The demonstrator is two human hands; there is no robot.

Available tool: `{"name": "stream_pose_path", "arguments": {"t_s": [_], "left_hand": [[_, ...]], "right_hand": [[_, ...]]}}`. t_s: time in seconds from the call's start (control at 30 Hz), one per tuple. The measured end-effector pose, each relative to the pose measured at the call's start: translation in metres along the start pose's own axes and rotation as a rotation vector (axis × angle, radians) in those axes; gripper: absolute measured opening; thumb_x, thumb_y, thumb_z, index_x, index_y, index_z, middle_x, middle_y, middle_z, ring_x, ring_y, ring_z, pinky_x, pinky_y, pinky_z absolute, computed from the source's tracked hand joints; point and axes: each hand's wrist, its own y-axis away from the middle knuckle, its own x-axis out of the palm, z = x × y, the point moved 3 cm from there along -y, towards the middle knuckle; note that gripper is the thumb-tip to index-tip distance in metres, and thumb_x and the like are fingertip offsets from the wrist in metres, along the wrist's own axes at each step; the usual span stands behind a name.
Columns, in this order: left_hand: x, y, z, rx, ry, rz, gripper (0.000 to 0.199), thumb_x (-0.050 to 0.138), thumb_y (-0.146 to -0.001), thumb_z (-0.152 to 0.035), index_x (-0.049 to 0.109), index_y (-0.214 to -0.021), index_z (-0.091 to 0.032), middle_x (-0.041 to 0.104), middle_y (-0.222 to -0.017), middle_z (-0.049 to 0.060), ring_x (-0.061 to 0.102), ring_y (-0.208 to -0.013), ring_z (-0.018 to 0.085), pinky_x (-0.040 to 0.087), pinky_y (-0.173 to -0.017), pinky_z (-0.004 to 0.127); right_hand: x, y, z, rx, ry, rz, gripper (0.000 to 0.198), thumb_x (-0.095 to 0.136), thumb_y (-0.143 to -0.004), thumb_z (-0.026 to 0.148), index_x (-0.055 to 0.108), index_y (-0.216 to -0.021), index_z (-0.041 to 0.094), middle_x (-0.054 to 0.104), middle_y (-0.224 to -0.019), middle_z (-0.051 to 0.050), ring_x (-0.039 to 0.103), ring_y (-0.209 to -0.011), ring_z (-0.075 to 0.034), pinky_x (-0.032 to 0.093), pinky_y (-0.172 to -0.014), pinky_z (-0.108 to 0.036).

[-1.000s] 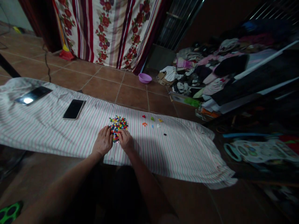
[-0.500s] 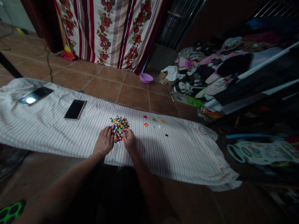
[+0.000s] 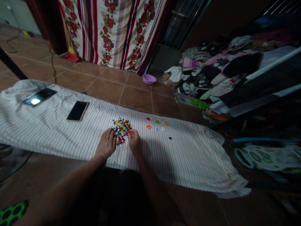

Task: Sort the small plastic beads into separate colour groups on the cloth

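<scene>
A pile of small multicoloured pieces (image 3: pixel 121 128), too tiny to name more exactly, lies on the striped cloth. Against its left edge my left hand (image 3: pixel 107 143) rests flat, fingers stretched out and holding nothing. My right hand (image 3: pixel 135 140) is at the pile's right edge, thumb and fingertips pinched together on what looks like a small red piece (image 3: pixel 129 133). Further right, small groups sorted by colour lie apart: red pieces (image 3: pixel 148 119), green pieces (image 3: pixel 157 121), yellow pieces (image 3: pixel 165 123), orange pieces (image 3: pixel 149 127), blue pieces (image 3: pixel 157 129), white pieces (image 3: pixel 163 129) and black pieces (image 3: pixel 170 138).
The striped cloth (image 3: pixel 188 157) covers a long low surface. To the left lie a dark-screened phone (image 3: pixel 77 110) and another shiny device (image 3: pixel 39 97) reflecting light. Beyond, on the tiled floor, are a purple basin (image 3: pixel 149 79) and a heap of clothes (image 3: pixel 211 69).
My right hand has drawn slightly right, toward the pile's edge, with its fingers still pinched. The left hand stays beside the pile. The whole view has shifted a little.
</scene>
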Motion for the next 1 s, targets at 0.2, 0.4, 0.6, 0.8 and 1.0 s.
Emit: {"name": "stream_pose_path", "arguments": {"t_s": [0.2, 0.4, 0.6, 0.8, 1.0], "left_hand": [[-0.002, -0.001, -0.002, 0.021, -0.045, 0.001, 0.043, 0.037, -0.092, -0.025, 0.04, -0.13, -0.005, 0.052, -0.129, 0.024, 0.041, -0.131, 0.033, 0.039, -0.104, 0.054], [-0.001, -0.001, -0.001, 0.004, -0.032, -0.013, 0.044, 0.038, -0.092, -0.026, 0.04, -0.131, -0.007, 0.05, -0.133, 0.024, 0.041, -0.131, 0.033, 0.04, -0.103, 0.054], [-0.003, -0.001, -0.002, -0.001, -0.04, -0.002, 0.044, 0.039, -0.092, -0.026, 0.04, -0.132, -0.007, 0.05, -0.133, 0.024, 0.041, -0.131, 0.032, 0.04, -0.104, 0.053], [-0.005, -0.002, -0.004, -0.009, -0.065, 0.016, 0.042, 0.037, -0.093, -0.027, 0.043, -0.129, -0.007, 0.051, -0.132, 0.023, 0.044, -0.129, 0.032, 0.041, -0.103, 0.053], [-0.006, -0.003, -0.004, -0.03, -0.044, 0.033, 0.043, 0.037, -0.093, -0.028, 0.044, -0.129, -0.006, 0.05, -0.133, 0.022, 0.043, -0.13, 0.032, 0.04, -0.104, 0.053]], "right_hand": [[-0.025, -0.031, -0.018, -0.045, 0.031, -0.057, 0.023, 0.048, -0.084, 0.028, 0.065, -0.097, 0.017, 0.067, -0.088, -0.006, 0.062, -0.076, -0.015, 0.051, -0.067, -0.025], [-0.06, -0.074, -0.047, -0.033, 0.137, -0.189, 0.02, 0.052, -0.079, 0.026, 0.065, -0.09, 0.018, 0.066, -0.084, -0.006, 0.059, -0.072, -0.015, 0.05, -0.07, -0.028], [-0.082, -0.112, -0.072, 0.084, 0.369, -0.16, 0.021, 0.05, -0.077, 0.021, 0.066, -0.089, 0.019, 0.068, -0.084, -0.004, 0.062, -0.071, -0.015, 0.048, -0.068, -0.026], [-0.086, -0.132, -0.082, 0.202, 0.565, -0.052, 0.016, 0.053, -0.078, 0.018, 0.067, -0.086, 0.021, 0.071, -0.085, -0.004, 0.065, -0.078, -0.018, 0.047, -0.067, -0.026], [-0.083, -0.141, -0.078, 0.195, 0.687, 0.053, 0.019, 0.051, -0.082, 0.015, 0.068, -0.089, 0.02, 0.072, -0.09, -0.007, 0.066, -0.084, -0.019, 0.046, -0.067, -0.026]]}}
